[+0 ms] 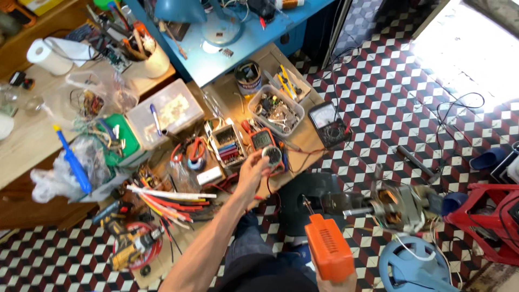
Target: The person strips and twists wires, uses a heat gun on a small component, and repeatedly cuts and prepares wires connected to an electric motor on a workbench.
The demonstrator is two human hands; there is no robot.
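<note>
From above, the left hand (253,172) reaches out to the orange multimeter (266,145) lying on the cluttered desk (303,135) — its grip is closed on the round dial. Just left sits a small box of coloured parts (228,145). Near the bottom edge, the right hand (336,282) grips an orange tool (328,246), pointed at a fan motor (397,205) over the checkered floor (389,97).

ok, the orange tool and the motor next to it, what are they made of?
Orange tool, held in the right hand: looks like moulded plastic, matte, with ribbed vent slots in the casing. Motor: bare grey metal frame with dull shine and a steel shaft; coppery windings show inside. Left hand touches the orange meter, probably plastic too.
</note>
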